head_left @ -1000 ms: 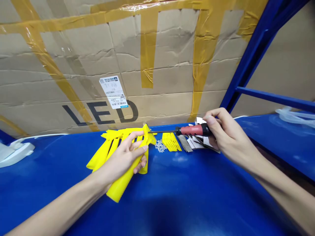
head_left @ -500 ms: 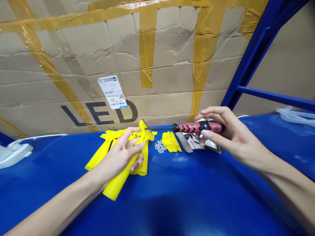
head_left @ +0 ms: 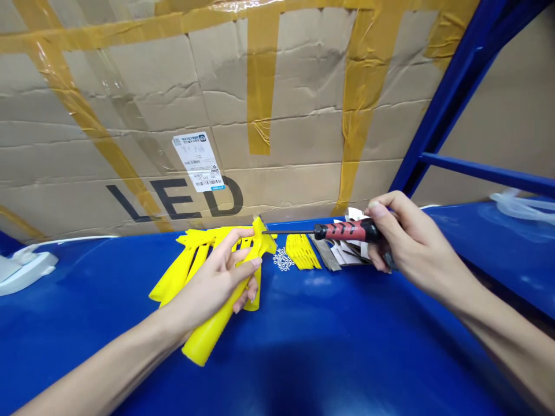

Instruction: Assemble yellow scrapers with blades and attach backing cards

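Note:
My left hand (head_left: pixel 225 274) is closed around a yellow plastic scraper (head_left: pixel 210 335), its handle slanting down to the left. A thin metal blade (head_left: pixel 261 222) shows at the scraper's head. In my right hand (head_left: pixel 405 237) is a red and black screwdriver (head_left: pixel 347 231), held level by its handle. The screwdriver's shaft reaches left to the scraper's head; the exact contact at the tip is too small to make out. Behind my left hand, several more yellow scrapers (head_left: pixel 173 274) lie side by side, partly hidden by it.
Small screws (head_left: pixel 283 260) lie in a pile beside stacked yellow plastic pieces (head_left: pixel 302 252). Metal blades (head_left: pixel 327 254) and white-wrapped pieces (head_left: pixel 344 254) are right of them. A taped cardboard box (head_left: pixel 299 121) walls off the back. A blue metal frame (head_left: pixel 437 115) rises at right.
My right hand has gone from loosely spread fingers to a firm grip around the screwdriver's handle end. The scraper and screwdriver have shifted slightly right and down.

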The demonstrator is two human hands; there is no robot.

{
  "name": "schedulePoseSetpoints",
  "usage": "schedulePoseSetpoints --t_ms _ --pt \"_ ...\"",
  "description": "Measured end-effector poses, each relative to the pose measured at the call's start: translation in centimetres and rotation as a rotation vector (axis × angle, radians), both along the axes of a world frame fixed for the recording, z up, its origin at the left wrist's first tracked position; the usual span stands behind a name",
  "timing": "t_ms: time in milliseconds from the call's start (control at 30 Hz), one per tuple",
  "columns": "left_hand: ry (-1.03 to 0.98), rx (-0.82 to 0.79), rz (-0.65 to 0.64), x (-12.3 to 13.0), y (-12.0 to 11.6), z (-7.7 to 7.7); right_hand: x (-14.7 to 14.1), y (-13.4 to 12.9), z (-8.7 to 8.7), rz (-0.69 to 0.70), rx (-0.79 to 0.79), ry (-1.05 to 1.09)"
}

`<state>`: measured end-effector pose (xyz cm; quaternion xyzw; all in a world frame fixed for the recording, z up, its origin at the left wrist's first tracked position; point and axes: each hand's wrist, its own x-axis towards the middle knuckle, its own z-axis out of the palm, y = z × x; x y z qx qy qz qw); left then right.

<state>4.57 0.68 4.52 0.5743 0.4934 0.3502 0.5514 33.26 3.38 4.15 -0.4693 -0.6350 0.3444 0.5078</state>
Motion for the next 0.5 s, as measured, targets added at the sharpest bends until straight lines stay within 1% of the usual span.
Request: schedulePoseSetpoints --t_ms 33,133,200,267,333,400,500 --pt "-0.001 0.002 -0.001 0.0 0.0 0.0 0.0 0.0 0.0 0.005 0.002 -0.007" --pt "-0.015 0.009 0.012 -0.1 0.3 0.1 0.2 -0.3 0.1 0.118 0.065 -0.033" --pt "-0.018 0.016 0.02 -0.1 0.6 0.1 0.0 -0.6 0.3 0.155 0.095 -0.061" --pt "-0.012 0.019 0.021 -0.1 0.7 0.0 -0.4 -0.9 0.2 0.122 0.084 -0.09" --pt "-0.004 0.017 0.019 -0.2 0.7 0.0 -0.8 -1.0 0.1 0.043 0.071 -0.137" --pt "-0.008 0.01 0.025 -0.3 0.7 0.0 -1.0 -1.0 0.1 -0.001 0.073 -0.165" --pt "-0.037 -0.01 0.038 -0.3 0.7 -0.1 -0.8 -1.0 0.2 0.069 0.125 -0.192"
